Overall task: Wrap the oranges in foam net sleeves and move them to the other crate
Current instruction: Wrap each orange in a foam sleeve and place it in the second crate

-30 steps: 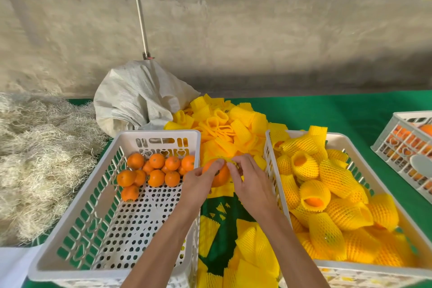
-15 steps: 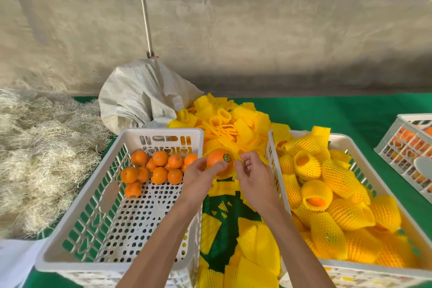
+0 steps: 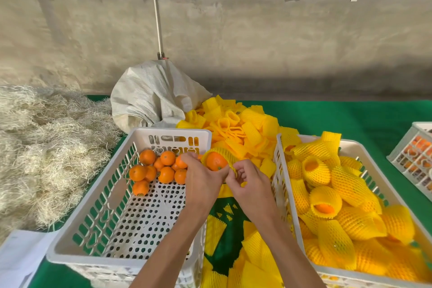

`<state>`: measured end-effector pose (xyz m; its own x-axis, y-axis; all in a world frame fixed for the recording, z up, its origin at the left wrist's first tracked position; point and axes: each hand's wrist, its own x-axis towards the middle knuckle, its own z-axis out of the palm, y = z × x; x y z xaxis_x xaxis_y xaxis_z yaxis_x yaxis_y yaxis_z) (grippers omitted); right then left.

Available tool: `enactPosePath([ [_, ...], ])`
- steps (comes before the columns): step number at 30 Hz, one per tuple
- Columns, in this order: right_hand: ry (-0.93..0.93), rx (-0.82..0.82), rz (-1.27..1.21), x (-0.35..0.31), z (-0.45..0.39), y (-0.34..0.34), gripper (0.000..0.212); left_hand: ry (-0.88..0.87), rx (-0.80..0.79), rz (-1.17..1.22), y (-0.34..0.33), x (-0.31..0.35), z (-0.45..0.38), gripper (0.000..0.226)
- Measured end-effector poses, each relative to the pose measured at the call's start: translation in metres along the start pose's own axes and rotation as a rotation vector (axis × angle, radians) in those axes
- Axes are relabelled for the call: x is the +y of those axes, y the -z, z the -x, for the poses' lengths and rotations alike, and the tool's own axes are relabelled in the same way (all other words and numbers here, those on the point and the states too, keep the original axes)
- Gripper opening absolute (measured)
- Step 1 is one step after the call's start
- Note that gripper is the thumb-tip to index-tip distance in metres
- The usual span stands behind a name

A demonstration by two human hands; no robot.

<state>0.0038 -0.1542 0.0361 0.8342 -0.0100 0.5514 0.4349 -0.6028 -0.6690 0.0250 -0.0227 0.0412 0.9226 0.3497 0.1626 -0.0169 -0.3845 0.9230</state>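
My left hand (image 3: 201,179) grips an orange (image 3: 216,161) between the two crates, and a yellow foam net sleeve (image 3: 224,151) lies partly over that orange. My right hand (image 3: 251,182) pinches the sleeve's near edge. The left white crate (image 3: 77,229) holds several bare oranges (image 3: 163,167) in its far corner. The right white crate (image 3: 286,196) is full of sleeved oranges (image 3: 346,206).
A pile of loose yellow sleeves (image 3: 236,128) lies behind the crates, and more sleeves (image 3: 252,262) lie in the gap between them. A white sack (image 3: 149,96) stands at the back, straw (image 3: 42,147) at the left, a third crate (image 3: 413,159) at the right edge.
The orange went from bare in my left hand to partly inside a foam sleeve. Both hands rose slightly away from me, and my right hand now pulls the sleeve's edge.
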Motion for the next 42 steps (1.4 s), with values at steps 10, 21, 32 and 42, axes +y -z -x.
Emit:
enactPosePath([
  [10,0.066,0.013,-0.089,-0.001,-0.012,0.012,0.026,-0.111,-0.127,0.018,0.004,0.003,-0.014,0.074],
  [21,-0.665,0.026,-0.353,0.019,-0.037,0.025,0.095,-0.303,-0.354,0.057,-0.041,0.013,0.016,0.074],
  [32,-0.623,0.294,0.649,0.118,-0.032,0.143,0.082,-0.188,-0.416,0.05,-0.051,-0.007,0.016,0.041],
  [42,-0.575,0.175,0.661,0.162,-0.05,0.177,0.071,-0.155,-0.429,0.023,-0.049,-0.017,0.011,0.038],
])
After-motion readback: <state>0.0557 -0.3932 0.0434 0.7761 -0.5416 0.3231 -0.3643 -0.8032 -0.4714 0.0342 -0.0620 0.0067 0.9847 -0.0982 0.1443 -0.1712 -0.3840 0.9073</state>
